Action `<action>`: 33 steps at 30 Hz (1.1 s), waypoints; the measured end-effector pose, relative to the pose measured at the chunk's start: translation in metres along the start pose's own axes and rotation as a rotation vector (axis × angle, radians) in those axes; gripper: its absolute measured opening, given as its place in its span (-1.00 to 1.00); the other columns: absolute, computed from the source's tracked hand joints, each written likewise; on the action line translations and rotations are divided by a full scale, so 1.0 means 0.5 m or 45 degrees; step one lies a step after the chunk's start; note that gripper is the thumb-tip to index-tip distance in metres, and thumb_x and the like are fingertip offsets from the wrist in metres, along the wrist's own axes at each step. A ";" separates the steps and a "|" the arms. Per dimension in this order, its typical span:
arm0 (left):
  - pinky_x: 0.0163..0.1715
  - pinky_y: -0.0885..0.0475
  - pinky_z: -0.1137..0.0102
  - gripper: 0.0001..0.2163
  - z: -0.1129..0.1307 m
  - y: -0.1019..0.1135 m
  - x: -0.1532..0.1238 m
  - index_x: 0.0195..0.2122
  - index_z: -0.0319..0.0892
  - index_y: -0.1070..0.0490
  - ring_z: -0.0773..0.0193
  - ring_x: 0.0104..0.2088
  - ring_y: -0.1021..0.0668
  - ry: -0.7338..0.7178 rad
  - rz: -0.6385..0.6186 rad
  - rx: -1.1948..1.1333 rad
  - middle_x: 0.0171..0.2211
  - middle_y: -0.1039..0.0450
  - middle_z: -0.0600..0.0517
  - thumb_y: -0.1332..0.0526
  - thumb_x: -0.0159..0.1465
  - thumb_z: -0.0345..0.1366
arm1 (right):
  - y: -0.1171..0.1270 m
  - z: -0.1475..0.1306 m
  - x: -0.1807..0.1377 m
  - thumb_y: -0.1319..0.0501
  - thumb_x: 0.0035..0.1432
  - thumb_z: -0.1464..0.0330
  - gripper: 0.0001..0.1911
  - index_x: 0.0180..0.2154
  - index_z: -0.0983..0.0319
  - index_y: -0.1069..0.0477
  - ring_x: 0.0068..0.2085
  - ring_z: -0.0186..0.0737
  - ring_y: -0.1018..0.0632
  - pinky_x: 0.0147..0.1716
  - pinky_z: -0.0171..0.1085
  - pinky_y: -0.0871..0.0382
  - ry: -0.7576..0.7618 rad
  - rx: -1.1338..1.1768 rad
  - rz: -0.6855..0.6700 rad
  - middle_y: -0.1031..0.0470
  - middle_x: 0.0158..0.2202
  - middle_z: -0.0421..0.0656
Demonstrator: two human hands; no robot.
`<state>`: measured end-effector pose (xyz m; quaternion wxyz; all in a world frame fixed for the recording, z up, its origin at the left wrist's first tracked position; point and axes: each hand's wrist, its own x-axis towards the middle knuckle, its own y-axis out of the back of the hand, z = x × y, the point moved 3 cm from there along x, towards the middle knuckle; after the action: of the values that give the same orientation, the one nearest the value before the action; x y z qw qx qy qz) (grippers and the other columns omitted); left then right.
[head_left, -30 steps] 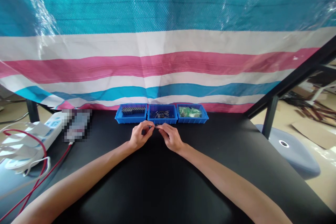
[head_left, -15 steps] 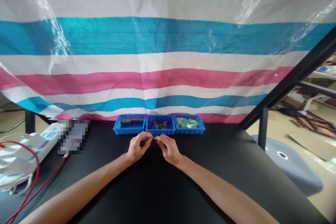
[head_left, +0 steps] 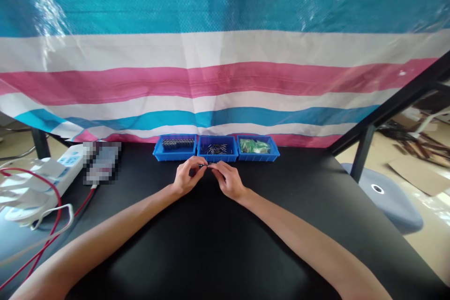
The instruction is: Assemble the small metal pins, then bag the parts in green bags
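My left hand (head_left: 188, 177) and my right hand (head_left: 228, 179) meet over the black table (head_left: 211, 243), fingertips pinched together on a small dark metal part (head_left: 207, 165) that is too small to name. Just behind the hands stand three blue trays in a row. The left tray (head_left: 175, 146) holds dark cylindrical pieces in a line. In the middle tray (head_left: 217, 148) lie several small metal pins. The right tray (head_left: 258, 147) holds small green and clear bags.
A white power strip (head_left: 61, 168) with red and white cables (head_left: 52, 211) lies at the table's left edge, beside a blurred-out object (head_left: 101, 164). A striped tarp (head_left: 225, 70) hangs behind the trays. A black frame post (head_left: 362, 150) and a grey round seat (head_left: 383, 197) stand at right.
The view tilted up and then back down. Both hands stay together in front of the middle tray, still pinching the small part.
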<state>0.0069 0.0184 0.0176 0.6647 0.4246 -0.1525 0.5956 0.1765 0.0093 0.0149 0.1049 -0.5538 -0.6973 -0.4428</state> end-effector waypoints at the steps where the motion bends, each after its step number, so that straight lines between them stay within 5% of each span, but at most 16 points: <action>1: -0.48 -0.40 0.54 -0.80 -0.001 0.000 0.000 -0.14 -0.18 -0.29 0.46 -0.50 -0.47 0.001 0.004 0.008 -0.25 -0.46 -0.01 -0.21 0.21 -0.46 | 0.000 0.000 0.000 -0.01 0.32 0.42 -0.75 -0.06 0.18 -0.40 -0.27 -0.26 -0.52 -0.25 -0.30 -0.43 -0.010 -0.002 0.005 -0.46 -0.27 -0.10; 17: -0.40 -0.37 0.45 -0.85 0.006 0.009 0.000 -0.21 -0.19 -0.32 0.35 -0.41 -0.45 -0.046 -0.061 0.113 -0.35 -0.39 0.00 -0.08 0.22 -0.49 | 0.012 -0.014 0.003 -0.10 0.24 0.42 -0.89 -0.20 0.22 -0.37 -0.31 -0.26 -0.54 -0.26 -0.30 -0.44 -0.100 -0.065 0.082 -0.51 -0.30 -0.12; 24: -0.49 -0.28 0.45 -0.80 0.005 0.016 -0.003 -0.20 -0.19 -0.33 0.37 -0.54 -0.32 -0.037 -0.158 0.003 -0.53 -0.22 0.09 0.02 0.22 -0.45 | 0.014 -0.016 0.005 -0.11 0.20 0.44 -0.91 -0.27 0.22 -0.38 -0.39 -0.29 -0.50 -0.35 -0.31 -0.42 -0.073 -0.058 0.113 -0.46 -0.37 -0.14; 33: -0.41 -0.34 0.41 -0.82 0.004 0.013 0.001 -0.23 -0.19 -0.35 0.33 -0.44 -0.38 -0.057 -0.094 0.002 -0.39 -0.31 0.00 0.02 0.28 -0.45 | 0.008 -0.008 0.000 -0.15 0.22 0.37 -0.89 -0.26 0.22 -0.46 -0.39 -0.27 -0.58 -0.34 -0.33 -0.46 -0.126 -0.033 0.145 -0.57 -0.39 -0.15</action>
<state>0.0018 0.0168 0.0216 0.6824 0.4435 -0.1512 0.5611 0.1787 0.0061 0.0194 0.0881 -0.6151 -0.6632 -0.4173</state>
